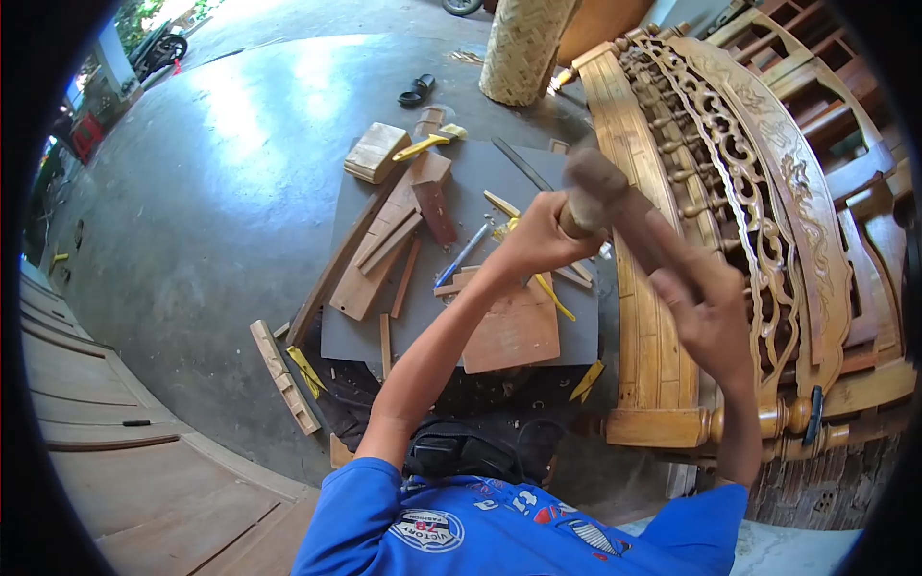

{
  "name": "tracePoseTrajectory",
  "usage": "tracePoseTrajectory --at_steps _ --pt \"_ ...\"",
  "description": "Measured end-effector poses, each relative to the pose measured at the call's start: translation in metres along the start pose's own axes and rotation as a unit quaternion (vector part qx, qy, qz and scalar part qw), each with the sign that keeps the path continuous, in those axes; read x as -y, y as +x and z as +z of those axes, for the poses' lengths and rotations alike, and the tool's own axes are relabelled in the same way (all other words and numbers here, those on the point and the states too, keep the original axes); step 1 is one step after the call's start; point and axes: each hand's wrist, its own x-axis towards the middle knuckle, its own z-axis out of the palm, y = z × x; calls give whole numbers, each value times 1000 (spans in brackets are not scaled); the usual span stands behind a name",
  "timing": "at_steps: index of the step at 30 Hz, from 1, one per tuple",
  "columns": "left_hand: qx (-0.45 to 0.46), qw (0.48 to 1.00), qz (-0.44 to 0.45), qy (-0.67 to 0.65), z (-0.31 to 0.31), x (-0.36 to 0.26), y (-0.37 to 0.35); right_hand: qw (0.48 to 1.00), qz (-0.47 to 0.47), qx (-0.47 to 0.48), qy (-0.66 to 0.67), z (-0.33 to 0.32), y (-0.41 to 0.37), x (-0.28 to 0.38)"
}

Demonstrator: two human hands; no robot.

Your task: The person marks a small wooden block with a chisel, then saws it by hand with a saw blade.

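Note:
My left hand point(552, 235) is raised over the grey work board point(360, 230), fingers wrapped round a thick, light-ended wooden handle point(581, 217). A brown, rounded wooden lump point(595, 177) overlaps the top of that handle, smeared by motion. My right hand point(706, 312) is closed on a dark brown wooden bar point(645, 230) that slants up toward the lump; I cannot tell whether bar and lump are one piece. Below the hands lie a flat reddish wooden panel point(514, 331), a blue pen-like tool point(463, 257) and several thin wood strips.
On the board's far side are a wooden block point(376, 152), a yellow-handled brush point(423, 146) and a long plank point(384, 240). A notched wood piece point(284, 377) lies on the floor at left. Carved wooden furniture point(663, 288) stands close on the right; wooden panels point(125, 442) are at lower left.

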Motion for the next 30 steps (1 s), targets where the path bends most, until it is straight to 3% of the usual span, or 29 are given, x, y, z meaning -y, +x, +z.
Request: tracePoseTrajectory --at_steps 1,2,4,7,9,10,13,15,16,17,18,21,23,25,27,29,30 --pt "17 1000 -19 0 -1 0 0 993 7 102 -57 -6 1 0" --pt "16 1000 -22 15 -3 -2 -1 996 -22 57 -72 -6 -1 -6" --pt "12 1000 -18 20 -2 -8 1 989 -6 -144 15 14 -10 -18" --pt "10 1000 -8 15 -3 -11 0 994 -27 72 -77 0 -7 -11" --pt "13 1000 -8 17 -1 -11 -2 998 -21 35 -42 3 -11 -15" --pt "11 1000 -4 15 1 -10 -1 996 -32 -81 -25 9 -12 -18" --pt "6 1000 19 24 4 -7 -1 989 25 -142 38 21 -21 -21" --pt "12 1000 -6 10 2 -4 -1 997 8 63 -50 4 -13 -8" --pt "18 1000 -19 -1 4 -3 -1 998 -43 12 -54 3 -14 -15" --pt "20 1000 -15 7 2 -3 2 988 -102 -100 -56 6 -11 -17" --pt "21 1000 -15 13 1 -5 2 987 4 -157 39 16 -21 -15" --pt "16 1000 -8 18 4 -6 2 995 10 60 -78 10 -21 -12" --pt "21 1000 1 7 5 1 0 997 23 51 -52 5 -19 -3" --pt "25 999 -11 37 4 -10 1 983 -52 -160 -78 11 -26 -17" --pt "25 999 -10 41 5 -10 -1 988 5 -152 42 22 -36 -21" --pt "17 999 -8 31 5 -9 0 988 -100 47 -108 16 -25 -18" --pt "14 1000 -15 18 4 -7 -1 996 -60 43 -52 24 -32 -24"
